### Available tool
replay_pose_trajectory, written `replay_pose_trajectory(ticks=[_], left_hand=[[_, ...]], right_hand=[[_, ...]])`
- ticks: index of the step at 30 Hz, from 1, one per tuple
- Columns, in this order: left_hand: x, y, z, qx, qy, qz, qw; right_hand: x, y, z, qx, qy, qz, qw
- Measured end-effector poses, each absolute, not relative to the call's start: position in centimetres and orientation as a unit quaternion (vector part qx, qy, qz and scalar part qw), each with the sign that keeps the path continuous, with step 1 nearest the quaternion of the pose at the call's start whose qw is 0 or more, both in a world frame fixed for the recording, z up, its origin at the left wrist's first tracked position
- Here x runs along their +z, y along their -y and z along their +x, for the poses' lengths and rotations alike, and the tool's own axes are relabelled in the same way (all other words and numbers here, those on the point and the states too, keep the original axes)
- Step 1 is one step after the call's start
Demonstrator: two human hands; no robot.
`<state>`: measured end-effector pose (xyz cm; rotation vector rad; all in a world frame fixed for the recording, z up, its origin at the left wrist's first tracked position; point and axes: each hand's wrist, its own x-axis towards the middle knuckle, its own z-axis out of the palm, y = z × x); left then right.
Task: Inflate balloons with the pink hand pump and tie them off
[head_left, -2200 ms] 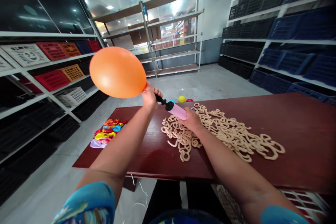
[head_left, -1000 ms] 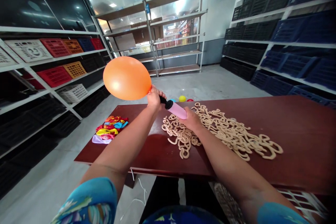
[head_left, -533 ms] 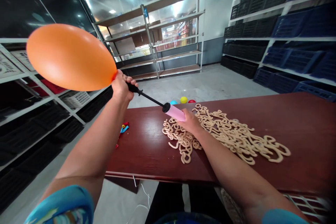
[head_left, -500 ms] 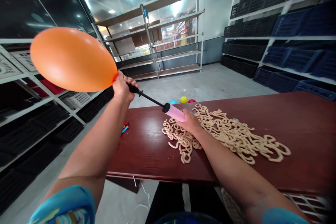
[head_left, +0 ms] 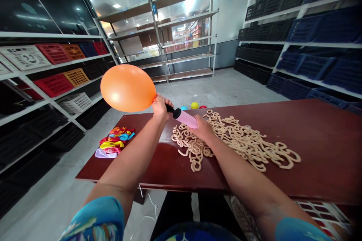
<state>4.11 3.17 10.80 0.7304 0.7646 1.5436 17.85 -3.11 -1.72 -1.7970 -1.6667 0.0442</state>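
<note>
An inflated orange balloon points up and left from my left hand. That hand is closed around the balloon's neck and the black nozzle end of a hand pump, its fingers partly hidden. My right hand grips the pump's pink barrel. The pump's black rod is pushed in, so the two black ends sit close together. Below my right hand, a spread pile of beige curled, rope-like pieces lies on the dark red table.
Uninflated balloons in several colours lie at the table's left end. On the floor beyond are a yellow balloon, a red one and a blue one. Shelves with crates stand left, and more crates right. A white cable hangs below.
My left hand and the orange balloon have moved right and down toward my right hand, and the pump rod has slid into the barrel. The pile of uninflated balloons now shows.
</note>
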Motion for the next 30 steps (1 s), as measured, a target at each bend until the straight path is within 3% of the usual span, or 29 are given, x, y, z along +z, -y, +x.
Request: replay_pose_trajectory(ticks=[13, 25, 30], left_hand=[[19.6, -4.5, -4.9, 0.704, -0.296, 0.338, 0.55], [11.1, -3.7, 3.5, 0.666, -0.32, 0.316, 0.596], [10.5, -3.2, 3.7, 0.661, -0.329, 0.309, 0.599]], right_hand=[[-2.0, 2.6, 17.8, 0.041, 0.662, -0.657, 0.36], [-2.2, 2.9, 18.1, 0.014, 0.65, -0.684, 0.332], [-2.4, 2.9, 18.0, 0.014, 0.655, -0.674, 0.341]])
